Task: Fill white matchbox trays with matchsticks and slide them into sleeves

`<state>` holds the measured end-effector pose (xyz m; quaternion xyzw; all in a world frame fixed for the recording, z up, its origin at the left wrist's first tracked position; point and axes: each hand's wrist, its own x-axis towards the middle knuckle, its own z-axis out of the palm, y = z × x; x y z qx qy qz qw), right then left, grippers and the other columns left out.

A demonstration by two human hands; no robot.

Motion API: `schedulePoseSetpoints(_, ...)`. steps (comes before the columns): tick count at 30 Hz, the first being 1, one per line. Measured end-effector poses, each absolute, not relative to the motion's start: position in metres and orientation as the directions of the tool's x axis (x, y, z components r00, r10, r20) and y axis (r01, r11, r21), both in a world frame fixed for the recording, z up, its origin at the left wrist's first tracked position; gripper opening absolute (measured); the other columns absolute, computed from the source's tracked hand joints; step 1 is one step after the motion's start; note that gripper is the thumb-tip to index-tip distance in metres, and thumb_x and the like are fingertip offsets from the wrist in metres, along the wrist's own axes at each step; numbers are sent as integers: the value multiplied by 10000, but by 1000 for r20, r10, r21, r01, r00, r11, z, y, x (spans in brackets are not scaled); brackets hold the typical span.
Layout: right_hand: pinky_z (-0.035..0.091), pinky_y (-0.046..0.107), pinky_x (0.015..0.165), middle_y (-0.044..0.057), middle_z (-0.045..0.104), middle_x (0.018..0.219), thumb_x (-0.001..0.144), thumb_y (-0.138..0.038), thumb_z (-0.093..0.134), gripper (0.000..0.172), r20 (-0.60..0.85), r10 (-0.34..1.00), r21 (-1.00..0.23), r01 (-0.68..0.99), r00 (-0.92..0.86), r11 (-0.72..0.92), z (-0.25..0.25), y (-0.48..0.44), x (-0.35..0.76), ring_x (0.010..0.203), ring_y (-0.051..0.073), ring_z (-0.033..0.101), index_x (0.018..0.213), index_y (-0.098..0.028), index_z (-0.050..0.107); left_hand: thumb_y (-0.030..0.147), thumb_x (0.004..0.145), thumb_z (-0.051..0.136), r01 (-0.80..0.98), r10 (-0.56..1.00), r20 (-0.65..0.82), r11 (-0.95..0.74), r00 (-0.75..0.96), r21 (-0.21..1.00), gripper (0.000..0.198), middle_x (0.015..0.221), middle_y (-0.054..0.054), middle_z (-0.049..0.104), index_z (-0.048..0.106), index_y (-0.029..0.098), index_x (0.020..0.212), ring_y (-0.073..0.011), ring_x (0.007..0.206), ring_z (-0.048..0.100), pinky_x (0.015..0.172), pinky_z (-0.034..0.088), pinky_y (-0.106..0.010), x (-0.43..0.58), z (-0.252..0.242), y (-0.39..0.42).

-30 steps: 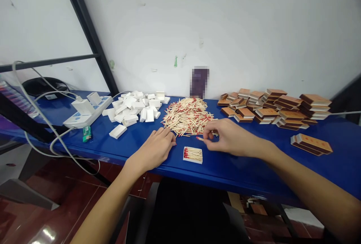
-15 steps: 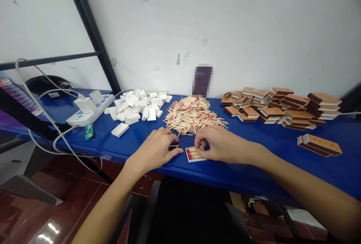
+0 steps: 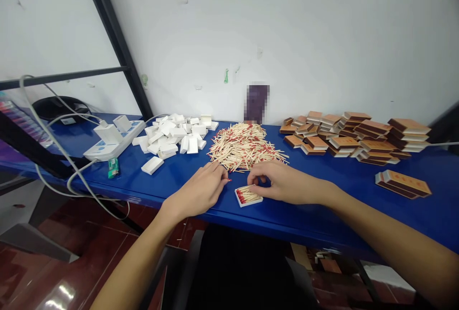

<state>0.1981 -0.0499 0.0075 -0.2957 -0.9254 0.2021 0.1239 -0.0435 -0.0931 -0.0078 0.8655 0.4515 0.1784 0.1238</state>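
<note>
My left hand [image 3: 205, 186] is closed just in front of the match pile, thumb against fingers. A red tip of a match [image 3: 229, 180] pokes out from between them; the rest of it is hidden. To its right, a small white matchbox tray [image 3: 251, 203] lies on the blue table, holding a layer of matches [image 3: 243, 195] with red heads toward the left. My right hand [image 3: 272, 181] curls over the tray's far right corner. Its thumb and forefinger come together above the matches; whether anything is between them is hidden.
Behind both hands spreads a heap of loose matches [image 3: 244, 149]. White trays [image 3: 172, 133] are piled at the left, beside a power strip [image 3: 118, 140] with cables. Brown matchbox sleeves [image 3: 344, 142] stack at the right, with a pair [image 3: 403, 184] apart in front.
My left thumb has closed against the fingers around the match, which showed lengthwise between them before. My right fingers have lifted slightly from the tray's matches.
</note>
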Motion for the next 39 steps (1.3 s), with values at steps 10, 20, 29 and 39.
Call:
schedulePoseSetpoints(10, 498, 296, 722, 18, 733, 845, 833, -335, 699, 145, 411, 699, -764, 197, -586, 615, 4, -61, 182, 771, 161, 635, 893, -207, 732, 354, 1023, 416, 275, 805, 545, -592, 234, 758, 205, 1192, -96, 517, 517, 206, 923, -237, 1289, 412, 1106, 370, -388, -3, -15, -100)
schedulePoseSetpoints(20, 485, 291, 648, 30, 724, 744, 845, -345, 662, 185, 385, 726, -751, 263, -570, 605, 4, -62, 184, 679, 151, 616, 794, -181, 731, 347, 990, 483, 538, 789, 548, -601, 278, 591, 168, 1018, -54, 661, 555, 196, 1013, -192, 947, 604, 881, 437, -342, -16, -13, -96)
schedulePoseSetpoints(29, 404, 332, 777, 29, 638, 779, 909, -186, 552, 149, 299, 466, -270, 394, -833, 878, 4, -64, 198, 770, 173, 548, 807, -193, 661, 372, 924, 585, 908, 930, 291, -308, 225, 284, 199, 689, -24, 654, 649, 185, 901, -206, 652, 615, 620, 363, -295, -27, -17, -81)
schedulePoseSetpoints(39, 439, 377, 855, 73, 670, 992, 903, -372, 628, 205, 205, 528, -328, 450, -824, 831, 11, -69, 204, 933, 228, 589, 1009, -213, 702, 367, 939, 559, 928, 945, 241, -279, 220, 246, 201, 889, -70, 718, 625, 195, 860, -265, 830, 681, 635, 418, -304, -18, -17, -72)
